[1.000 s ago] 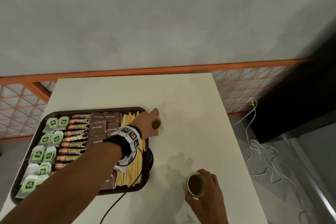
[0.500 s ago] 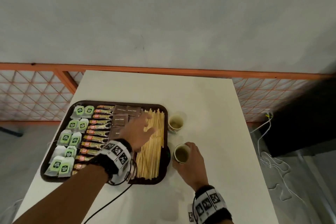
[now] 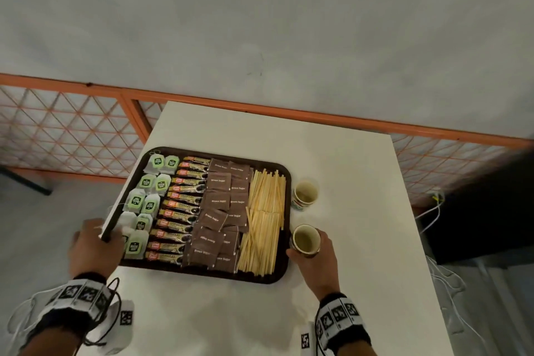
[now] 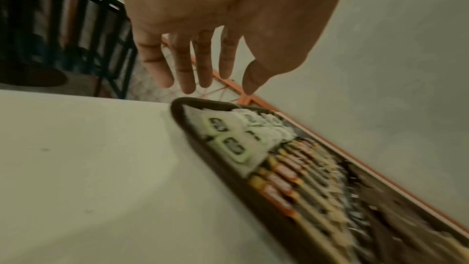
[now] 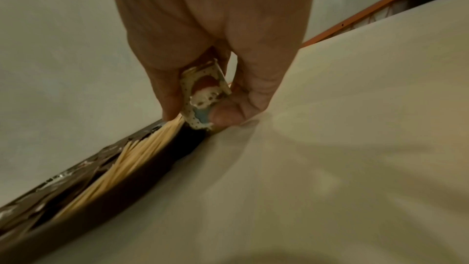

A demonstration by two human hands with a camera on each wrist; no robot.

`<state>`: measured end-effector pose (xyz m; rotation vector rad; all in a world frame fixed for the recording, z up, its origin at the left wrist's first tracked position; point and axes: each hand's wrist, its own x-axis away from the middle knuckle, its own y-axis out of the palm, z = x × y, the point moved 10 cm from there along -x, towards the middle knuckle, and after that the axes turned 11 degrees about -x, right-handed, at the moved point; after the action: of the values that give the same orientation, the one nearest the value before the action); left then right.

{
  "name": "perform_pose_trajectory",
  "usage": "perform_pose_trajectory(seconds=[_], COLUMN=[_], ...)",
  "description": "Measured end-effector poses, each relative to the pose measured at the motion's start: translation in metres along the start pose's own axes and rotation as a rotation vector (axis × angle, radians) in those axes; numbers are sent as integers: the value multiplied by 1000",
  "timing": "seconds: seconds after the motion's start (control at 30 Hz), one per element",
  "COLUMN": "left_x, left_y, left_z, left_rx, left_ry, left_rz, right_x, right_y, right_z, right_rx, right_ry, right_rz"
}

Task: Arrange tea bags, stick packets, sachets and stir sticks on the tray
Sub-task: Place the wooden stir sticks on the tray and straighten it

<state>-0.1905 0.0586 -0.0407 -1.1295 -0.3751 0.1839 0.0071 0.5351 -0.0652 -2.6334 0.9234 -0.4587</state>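
Note:
A dark brown tray (image 3: 260, 279) lies on the white table (image 3: 346, 182). It holds rows of green-labelled tea bags (image 3: 150, 202), stick packets (image 3: 185, 208), brown sugar sachets (image 3: 222, 205) and wooden stir sticks (image 3: 265, 217). My left hand (image 3: 95, 248) hovers at the tray's near left corner; in the left wrist view the left hand (image 4: 203, 79) has straight, spread fingers and holds nothing above the tray (image 4: 193, 144). My right hand (image 3: 315, 257) grips a small paper cup (image 3: 305, 241) against the tray's right edge. The right wrist view shows thumb and fingers pinching the cup (image 5: 203, 91) beside the stir sticks (image 5: 132, 158).
A second paper cup (image 3: 304, 195) stands on the table just right of the tray, farther back. An orange mesh fence (image 3: 72, 130) runs behind the table. White cables (image 3: 433, 211) trail on the floor at the right. The table's right edge is close to the cups.
My left hand let go of the far cup, drew back across the tray and now hovers at its near left corner. My right hand slid its cup up against the tray.

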Motion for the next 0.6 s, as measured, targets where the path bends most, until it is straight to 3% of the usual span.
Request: perform_pose_trajectory(seconds=[0.1, 0.3, 0.6], left_x=[-21, -29, -17], left_y=[8, 20, 19], left_z=[-31, -38, -49], left_rx=[-41, -169, -159], left_ry=[-91, -31, -52], left_rz=[-20, -93, -153], right_x=[1, -6, -9], right_y=[1, 2, 3], right_z=[6, 23, 35], right_rx=[-19, 1, -12], right_ry=[5, 25, 65], right_rz=[18, 42, 39])
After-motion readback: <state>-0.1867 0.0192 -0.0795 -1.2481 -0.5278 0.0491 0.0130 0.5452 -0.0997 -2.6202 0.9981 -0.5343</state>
